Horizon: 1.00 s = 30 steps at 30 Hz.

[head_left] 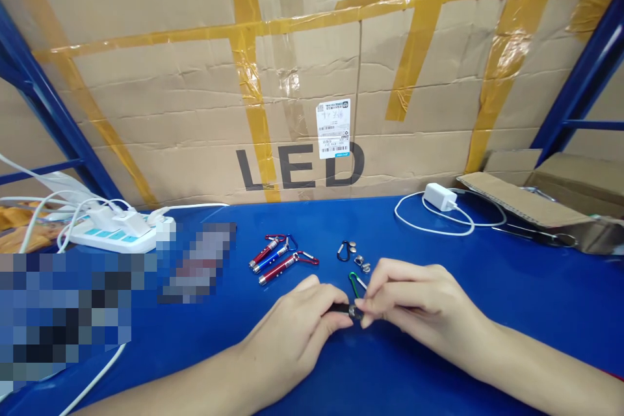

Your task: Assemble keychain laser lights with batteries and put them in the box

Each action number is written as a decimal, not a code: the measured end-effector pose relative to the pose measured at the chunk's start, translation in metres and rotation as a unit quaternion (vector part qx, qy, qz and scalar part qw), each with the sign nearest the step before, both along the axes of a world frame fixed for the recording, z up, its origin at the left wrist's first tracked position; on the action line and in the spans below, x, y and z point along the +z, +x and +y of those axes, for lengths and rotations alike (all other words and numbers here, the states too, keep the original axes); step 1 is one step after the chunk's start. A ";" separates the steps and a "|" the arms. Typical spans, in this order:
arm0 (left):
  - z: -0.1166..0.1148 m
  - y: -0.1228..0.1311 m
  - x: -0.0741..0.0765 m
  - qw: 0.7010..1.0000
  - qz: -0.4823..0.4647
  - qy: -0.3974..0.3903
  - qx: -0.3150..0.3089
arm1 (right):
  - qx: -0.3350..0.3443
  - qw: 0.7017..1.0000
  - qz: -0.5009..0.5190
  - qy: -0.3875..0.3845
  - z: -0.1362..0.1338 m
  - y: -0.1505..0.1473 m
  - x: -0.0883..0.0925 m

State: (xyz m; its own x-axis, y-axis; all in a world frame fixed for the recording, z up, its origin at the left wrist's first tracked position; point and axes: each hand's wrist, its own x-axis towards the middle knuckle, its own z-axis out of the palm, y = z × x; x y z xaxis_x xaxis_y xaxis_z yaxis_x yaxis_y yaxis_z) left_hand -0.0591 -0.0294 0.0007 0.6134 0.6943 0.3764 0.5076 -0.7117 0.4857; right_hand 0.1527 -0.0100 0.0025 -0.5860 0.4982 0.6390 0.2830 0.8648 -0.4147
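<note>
My left hand is closed round a small black cylinder with a metallic end. At that end, the fingertips of my right hand pinch its tip. Just behind lies a green carabiner, partly hidden by my right fingers. Farther back are a black carabiner and several small metal pieces. Left of them rest a blue penlight and two red penlights, one nearer me and one farther off, each with a carabiner.
A white power strip with plugs and cables lies at the left, near a blurred-out area. At the back right are a white charger with its cable, tweezers and an open cardboard box. Large taped cardboard stands behind the blue table.
</note>
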 end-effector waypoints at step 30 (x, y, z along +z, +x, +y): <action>-0.003 0.001 -0.006 0.996 0.024 0.075 -0.039 | -0.096 0.970 -0.019 -0.223 -0.013 -0.016 0.000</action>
State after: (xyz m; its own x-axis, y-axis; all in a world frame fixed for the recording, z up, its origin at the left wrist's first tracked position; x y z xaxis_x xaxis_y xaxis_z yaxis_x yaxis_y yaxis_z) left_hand -0.0582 -0.0323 -0.0058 0.6830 0.5817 0.4418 0.4680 -0.8129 0.3467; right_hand 0.1370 -0.0228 0.0025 -0.4736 0.8229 0.3138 0.4443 0.5309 -0.7216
